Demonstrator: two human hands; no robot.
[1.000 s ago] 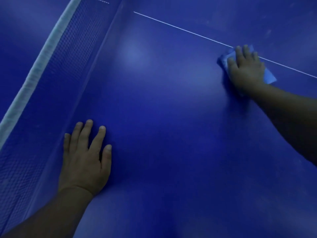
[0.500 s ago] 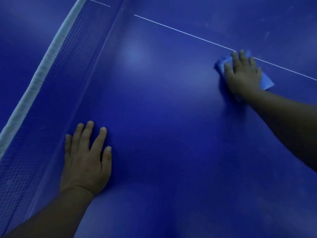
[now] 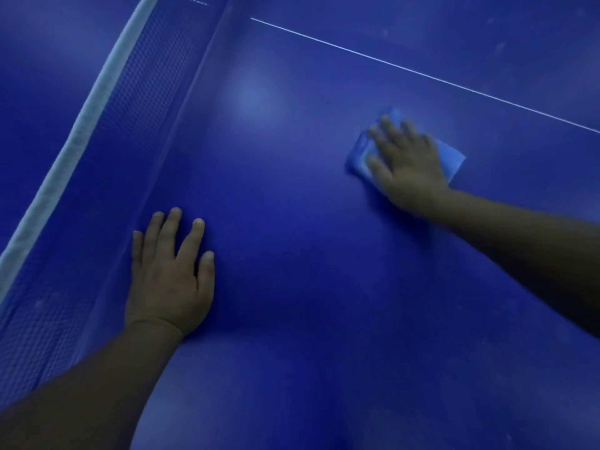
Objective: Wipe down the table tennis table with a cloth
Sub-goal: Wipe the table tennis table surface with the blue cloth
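Surface: a deep blue table tennis surface [image 3: 308,287] fills nearly the whole view, smooth with a dull sheen; a soft pale glare sits on it toward the far middle, and faint light specks and smudges show at the far right and near right.
Line: a thin white line [image 3: 422,74] runs straight across the far half, slanting from far centre down to the right edge.
Net: a dark mesh net [image 3: 130,131] stands along the left, fine and gridded, topped by a pale woven band [image 3: 81,134] that runs diagonally from far centre to the near left.
Room: dim, blue-tinted light; beyond the net only more blue surface is seen.
Left hand: the left hand [image 3: 168,277] lies palm down and flat on the surface just beside the net's foot, fingers spread a little, holding nothing.
Right hand: the right hand [image 3: 406,164] presses flat on the cloth, fingers splayed wide, its outline blurred.
Cloth: a lighter blue cloth [image 3: 449,157], folded to a soft-edged rectangle, lies under the right hand on the near side of the white line, clear of it; its edges poke out to the left and right of the hand.
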